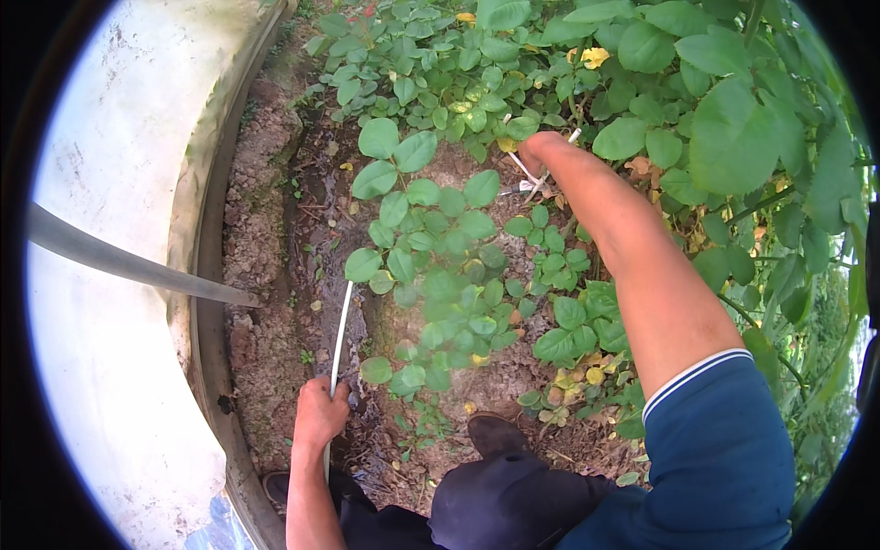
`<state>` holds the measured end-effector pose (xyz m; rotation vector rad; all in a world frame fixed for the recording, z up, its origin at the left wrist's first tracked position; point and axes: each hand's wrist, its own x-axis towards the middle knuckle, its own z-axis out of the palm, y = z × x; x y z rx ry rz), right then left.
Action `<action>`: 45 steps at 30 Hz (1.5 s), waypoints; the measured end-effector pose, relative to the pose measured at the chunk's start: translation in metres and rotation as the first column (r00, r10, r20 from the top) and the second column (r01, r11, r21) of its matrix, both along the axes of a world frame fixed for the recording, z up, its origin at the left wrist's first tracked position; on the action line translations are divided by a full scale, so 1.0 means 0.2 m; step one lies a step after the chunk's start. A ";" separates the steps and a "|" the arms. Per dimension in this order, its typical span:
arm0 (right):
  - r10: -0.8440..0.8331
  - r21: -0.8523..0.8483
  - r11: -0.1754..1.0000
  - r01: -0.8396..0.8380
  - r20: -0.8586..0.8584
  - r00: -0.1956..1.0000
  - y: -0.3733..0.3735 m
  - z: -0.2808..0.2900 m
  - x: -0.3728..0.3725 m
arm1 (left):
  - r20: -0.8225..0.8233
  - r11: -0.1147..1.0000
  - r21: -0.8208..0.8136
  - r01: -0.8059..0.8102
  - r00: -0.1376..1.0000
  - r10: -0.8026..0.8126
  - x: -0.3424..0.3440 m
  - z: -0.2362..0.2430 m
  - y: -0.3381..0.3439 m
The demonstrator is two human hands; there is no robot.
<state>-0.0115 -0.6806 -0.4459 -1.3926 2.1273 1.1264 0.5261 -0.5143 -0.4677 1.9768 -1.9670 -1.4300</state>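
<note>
Two hands: both the person's own, both at work in a garden bed.
Left hand (320, 412): low in frame, fingers wrapped tight round a thin white rod (338, 341); fist at the rod's lower part.
Rod: runs up from the fist along the wet furrow (316, 229), slightly bowed, top end at the leaf clump's left edge.
Right hand (539, 150): stretched far forward, arm bare to a blue sleeve (720, 440); fingers curled down among white sticks (530, 174) at the soil. Grip partly hidden, cannot tell how far the fingers have closed or whether they hold a stick.
Edges: curved white wall (110, 183) bounds the bed on the left; its grey rim (206, 275) follows the soil edge.
Open room: bare crumbly soil strip (261, 275) between rim and furrow; small bare patch near the right hand.
In the way: low leafy plants (440, 266) fill the middle between the hands; taller big-leaf foliage (733, 137) crowds the right side and top.
Pipe (128, 261): grey, crosses the wall from the left and ends at the rim.
Shoe (495, 433): dark, planted on soil between the arms, just below the plants.
Ground: some yellow fallen leaves (587, 371) by the right forearm.
</note>
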 end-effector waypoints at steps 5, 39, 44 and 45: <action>0.051 -0.065 0.997 -0.050 0.005 0.999 0.03 0.00 0.01 | 0.006 0.999 -0.037 0.023 1.000 -0.023 0.00 0.00 0.00; 0.065 0.080 0.995 -0.065 -0.002 0.998 0.01 -0.05 0.00 | 0.020 0.998 -0.053 0.036 0.999 -0.035 -0.02 0.04 -0.02; 0.011 0.139 0.990 -0.007 -0.029 1.000 -0.02 -0.12 -0.03 | 0.016 0.997 -0.056 0.054 0.998 -0.053 -0.02 0.04 -0.03; 0.004 0.149 0.989 0.002 -0.042 0.999 -0.02 -0.13 -0.03 | 0.023 0.996 -0.066 0.059 0.998 -0.057 -0.02 0.04 -0.03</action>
